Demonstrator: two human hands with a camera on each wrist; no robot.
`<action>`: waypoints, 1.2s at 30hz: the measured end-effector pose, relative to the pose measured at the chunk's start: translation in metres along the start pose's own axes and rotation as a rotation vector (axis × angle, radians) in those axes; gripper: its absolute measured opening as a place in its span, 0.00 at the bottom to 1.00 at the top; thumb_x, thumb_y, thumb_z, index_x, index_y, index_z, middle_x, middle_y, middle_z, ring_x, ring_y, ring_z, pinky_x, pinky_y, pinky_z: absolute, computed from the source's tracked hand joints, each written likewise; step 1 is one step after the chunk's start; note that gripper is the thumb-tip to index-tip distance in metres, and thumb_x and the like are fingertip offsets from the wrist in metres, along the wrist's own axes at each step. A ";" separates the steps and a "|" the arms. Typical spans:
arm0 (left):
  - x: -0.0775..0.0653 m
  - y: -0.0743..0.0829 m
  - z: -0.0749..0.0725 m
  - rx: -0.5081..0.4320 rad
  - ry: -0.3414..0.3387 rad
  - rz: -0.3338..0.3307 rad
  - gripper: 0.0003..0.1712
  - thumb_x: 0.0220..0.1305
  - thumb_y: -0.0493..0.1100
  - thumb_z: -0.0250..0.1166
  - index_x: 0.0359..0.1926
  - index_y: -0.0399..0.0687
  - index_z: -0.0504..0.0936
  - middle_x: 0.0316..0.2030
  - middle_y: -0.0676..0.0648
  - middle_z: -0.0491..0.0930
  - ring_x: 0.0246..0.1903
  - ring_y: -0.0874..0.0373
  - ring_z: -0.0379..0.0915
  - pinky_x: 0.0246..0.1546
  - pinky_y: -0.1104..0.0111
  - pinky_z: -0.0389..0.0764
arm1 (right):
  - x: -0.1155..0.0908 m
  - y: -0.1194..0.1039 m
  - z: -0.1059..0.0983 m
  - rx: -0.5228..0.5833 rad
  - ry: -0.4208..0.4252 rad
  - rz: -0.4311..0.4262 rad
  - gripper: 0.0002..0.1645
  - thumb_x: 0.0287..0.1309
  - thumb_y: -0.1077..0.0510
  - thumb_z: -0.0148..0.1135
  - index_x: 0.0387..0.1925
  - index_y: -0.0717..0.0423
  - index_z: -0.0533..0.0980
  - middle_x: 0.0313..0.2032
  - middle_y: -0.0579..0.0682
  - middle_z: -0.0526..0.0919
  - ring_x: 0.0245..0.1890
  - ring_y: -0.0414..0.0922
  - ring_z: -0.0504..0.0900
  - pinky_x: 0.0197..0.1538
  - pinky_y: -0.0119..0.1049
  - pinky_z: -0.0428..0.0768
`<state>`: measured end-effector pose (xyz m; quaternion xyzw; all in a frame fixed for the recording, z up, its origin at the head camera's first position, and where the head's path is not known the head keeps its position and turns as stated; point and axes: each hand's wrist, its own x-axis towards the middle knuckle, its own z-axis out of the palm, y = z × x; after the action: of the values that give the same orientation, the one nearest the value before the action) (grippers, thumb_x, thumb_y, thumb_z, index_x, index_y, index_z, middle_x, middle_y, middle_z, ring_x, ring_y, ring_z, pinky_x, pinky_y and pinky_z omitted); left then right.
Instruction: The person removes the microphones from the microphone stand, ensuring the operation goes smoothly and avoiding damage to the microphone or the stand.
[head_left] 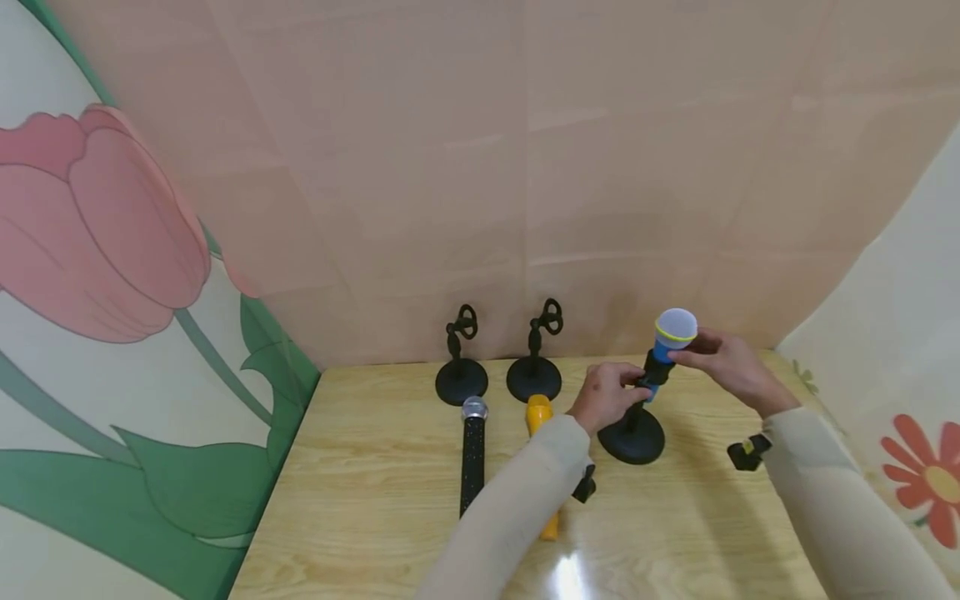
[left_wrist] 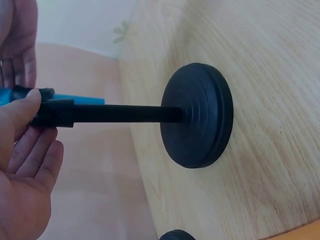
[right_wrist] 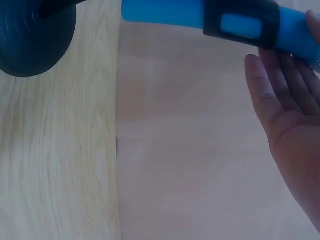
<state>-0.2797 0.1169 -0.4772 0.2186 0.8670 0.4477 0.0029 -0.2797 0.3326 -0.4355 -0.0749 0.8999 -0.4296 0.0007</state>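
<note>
A blue toy microphone with a white head and a yellow ring sits tilted in the black holder of a desk stand. My left hand pinches the top of the stand's post, just under the holder, with thumb and fingers. Up by the microphone's head, my right hand holds the blue body between thumb and fingers. The lower end of the body pokes out below the holder, beside the post. The round base stands flat on the wooden table.
Two more black stands with ring holders stand along the table's back edge. In front of them lie a black microphone with a silver head and a yellow microphone, partly behind my left sleeve. A draped backdrop rises behind the table.
</note>
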 end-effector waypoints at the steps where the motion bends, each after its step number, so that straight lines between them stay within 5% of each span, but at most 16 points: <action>1: 0.000 -0.001 0.000 0.002 -0.003 -0.001 0.16 0.59 0.46 0.73 0.49 0.52 0.88 0.42 0.60 0.87 0.40 0.71 0.79 0.44 0.80 0.76 | 0.000 0.001 0.001 -0.004 0.010 -0.004 0.38 0.65 0.42 0.65 0.62 0.69 0.71 0.55 0.70 0.79 0.50 0.48 0.81 0.55 0.55 0.75; 5: 0.000 -0.002 0.000 0.012 -0.016 -0.008 0.16 0.60 0.46 0.73 0.49 0.52 0.88 0.41 0.60 0.87 0.39 0.72 0.78 0.44 0.79 0.76 | -0.002 0.005 0.005 0.000 0.050 -0.025 0.35 0.64 0.44 0.67 0.59 0.68 0.73 0.52 0.68 0.81 0.40 0.24 0.76 0.46 0.31 0.78; 9: -0.001 -0.001 0.000 0.033 -0.022 -0.026 0.15 0.59 0.48 0.73 0.48 0.54 0.89 0.39 0.62 0.87 0.38 0.73 0.77 0.45 0.78 0.75 | -0.007 0.007 0.009 0.030 0.082 -0.051 0.34 0.63 0.47 0.68 0.58 0.70 0.73 0.51 0.69 0.81 0.39 0.22 0.77 0.40 0.20 0.75; 25: -0.001 -0.004 -0.013 0.019 -0.118 -0.021 0.15 0.66 0.45 0.67 0.53 0.56 0.87 0.49 0.61 0.84 0.43 0.72 0.77 0.48 0.77 0.77 | -0.018 0.004 0.015 0.028 0.152 -0.106 0.30 0.60 0.55 0.72 0.54 0.73 0.74 0.47 0.70 0.82 0.35 0.23 0.79 0.36 0.21 0.78; 36: 0.001 -0.013 -0.024 -0.007 -0.200 -0.036 0.16 0.68 0.42 0.66 0.55 0.56 0.86 0.48 0.59 0.84 0.34 0.73 0.79 0.34 0.82 0.77 | -0.021 0.005 0.023 0.071 0.156 -0.164 0.27 0.59 0.55 0.73 0.54 0.67 0.78 0.39 0.32 0.84 0.39 0.25 0.81 0.38 0.22 0.79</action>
<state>-0.2906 0.0919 -0.4728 0.2467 0.8646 0.4267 0.0981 -0.2578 0.3211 -0.4556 -0.1147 0.8722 -0.4645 -0.1017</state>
